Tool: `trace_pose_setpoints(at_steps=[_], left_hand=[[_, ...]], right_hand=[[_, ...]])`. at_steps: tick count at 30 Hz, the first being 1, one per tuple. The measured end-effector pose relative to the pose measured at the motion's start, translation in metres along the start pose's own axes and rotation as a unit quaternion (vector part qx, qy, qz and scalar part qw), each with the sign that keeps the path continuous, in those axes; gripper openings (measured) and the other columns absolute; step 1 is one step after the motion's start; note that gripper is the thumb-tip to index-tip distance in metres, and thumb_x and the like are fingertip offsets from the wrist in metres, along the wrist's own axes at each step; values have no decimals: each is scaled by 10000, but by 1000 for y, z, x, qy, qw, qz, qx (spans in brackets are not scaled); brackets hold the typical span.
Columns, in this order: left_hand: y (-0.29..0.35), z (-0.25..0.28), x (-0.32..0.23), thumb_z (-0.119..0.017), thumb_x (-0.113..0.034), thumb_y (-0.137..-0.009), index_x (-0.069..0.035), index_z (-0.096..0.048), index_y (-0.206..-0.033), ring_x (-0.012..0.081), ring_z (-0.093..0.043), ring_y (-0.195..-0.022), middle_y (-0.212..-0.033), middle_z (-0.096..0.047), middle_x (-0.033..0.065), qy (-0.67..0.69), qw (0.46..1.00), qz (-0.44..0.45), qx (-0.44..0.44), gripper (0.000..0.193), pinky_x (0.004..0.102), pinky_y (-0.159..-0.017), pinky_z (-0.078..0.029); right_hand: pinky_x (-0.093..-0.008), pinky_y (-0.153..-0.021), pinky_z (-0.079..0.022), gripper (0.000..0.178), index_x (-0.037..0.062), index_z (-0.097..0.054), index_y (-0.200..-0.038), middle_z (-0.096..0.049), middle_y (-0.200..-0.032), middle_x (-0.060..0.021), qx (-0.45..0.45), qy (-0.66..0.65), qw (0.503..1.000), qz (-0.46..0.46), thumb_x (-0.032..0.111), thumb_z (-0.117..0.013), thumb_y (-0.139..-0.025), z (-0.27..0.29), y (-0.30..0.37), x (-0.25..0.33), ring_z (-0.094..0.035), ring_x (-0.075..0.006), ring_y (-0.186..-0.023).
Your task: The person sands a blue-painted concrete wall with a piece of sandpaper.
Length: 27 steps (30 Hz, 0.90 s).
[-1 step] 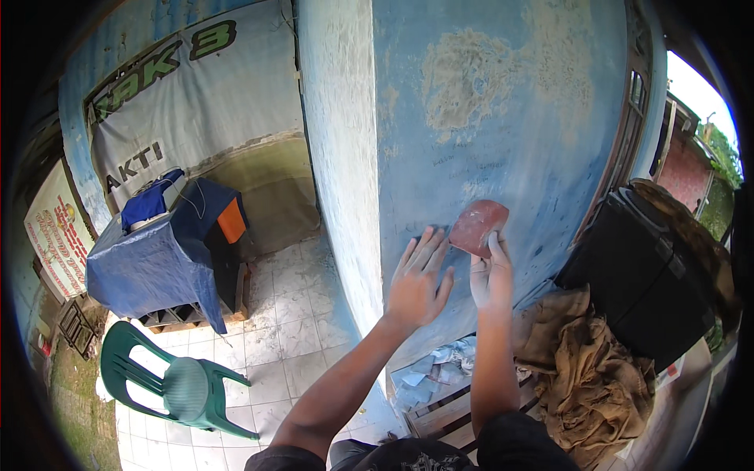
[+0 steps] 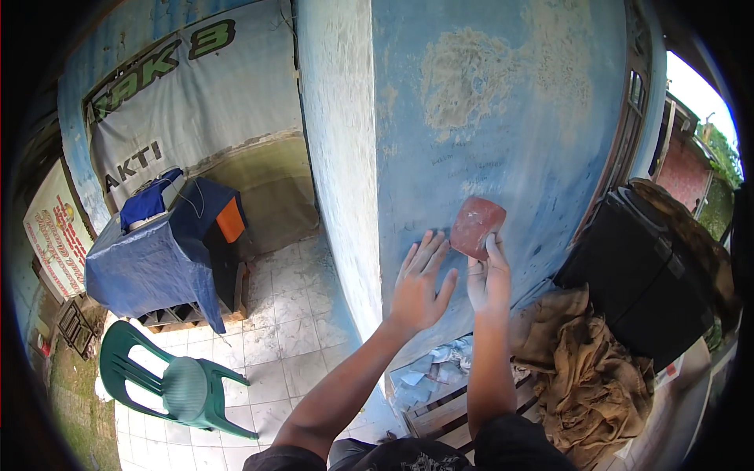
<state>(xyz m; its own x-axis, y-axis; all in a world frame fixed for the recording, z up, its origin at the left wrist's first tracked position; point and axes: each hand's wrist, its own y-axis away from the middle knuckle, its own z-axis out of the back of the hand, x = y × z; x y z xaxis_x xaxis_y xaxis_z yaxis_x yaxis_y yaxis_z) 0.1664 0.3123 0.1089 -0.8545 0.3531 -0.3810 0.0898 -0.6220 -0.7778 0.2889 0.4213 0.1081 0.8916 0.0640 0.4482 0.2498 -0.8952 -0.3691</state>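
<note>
My right hand (image 2: pixel 488 284) pinches a dusty, reddish-brown sheet of sandpaper (image 2: pixel 477 224) at its lower right part, thumb in front and fingers partly behind. The sheet is slightly curved and held up in front of the worn blue wall (image 2: pixel 503 177). Just left of it, my left hand (image 2: pixel 420 290) is open, palm toward the wall, its fingers stretched out and the thumb apart. Its fingertips are close to the sheet's left edge. Whether they touch the wall cannot be made out for certain.
Below the wall, paint flakes and scraps (image 2: pixel 432 377) lie near a slatted wooden piece. Brown sacking (image 2: pixel 601 385) is heaped beside a black box (image 2: pixel 640 271) on the right. To the left stand a green plastic chair (image 2: pixel 187 388) and a stand covered with blue tarpaulin (image 2: pixel 149 263).
The sandpaper and my right hand have shifted very slightly, the sheet's top edge a little higher. My left hand has barely moved.
</note>
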Motion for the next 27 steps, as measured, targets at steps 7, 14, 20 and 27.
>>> trace_pose_setpoints(at_steps=[7, 14, 20, 27], left_hand=[[6, -19, -20, -622, -376, -1099, 65, -573, -1480, 313, -451, -1531, -1511, -614, 232, 390, 885, 247, 57, 585, 447, -1260, -320], [-5, -20, -28, -610, -295, -1125, 31, -667, -1330, 134, -628, -1144, -1183, -744, 98, 415, 890, 188, 28, 389, 354, -993, -509], [-44, 16, -37, -592, -62, -1045, 2, -659, -1414, 243, -654, -1295, -1358, -712, 177, 215, 974, 49, -45, 381, 404, -1059, -537], [-111, 57, -3, -634, -10, -894, -40, -587, -1536, 302, -524, -1505, -1593, -579, 150, -294, 910, -285, -67, 644, 441, -1220, -454]], right_hand=[[-354, -1046, -532, 307, 28, -564, -1398, -664, -1305, -81, 3, -93, 995, -36, 163, -575, -1122, -13, 45, 2, -656, -170, -1175], [-303, -915, -514, 108, 16, -707, -1127, -734, -1032, -55, -53, 84, 995, 8, 76, -680, -1042, -15, 57, -4, -671, -123, -968], [-356, -1023, -484, 285, -36, -645, -1290, -714, -1264, -129, -50, 307, 946, 94, 124, -683, -1057, -14, 38, -23, -659, -215, -1182], [-515, -1298, -226, 572, -39, -316, -1646, -258, -1742, -260, -83, 541, 791, 274, 242, -441, -1164, 32, -17, -99, -222, -408, -1632]])
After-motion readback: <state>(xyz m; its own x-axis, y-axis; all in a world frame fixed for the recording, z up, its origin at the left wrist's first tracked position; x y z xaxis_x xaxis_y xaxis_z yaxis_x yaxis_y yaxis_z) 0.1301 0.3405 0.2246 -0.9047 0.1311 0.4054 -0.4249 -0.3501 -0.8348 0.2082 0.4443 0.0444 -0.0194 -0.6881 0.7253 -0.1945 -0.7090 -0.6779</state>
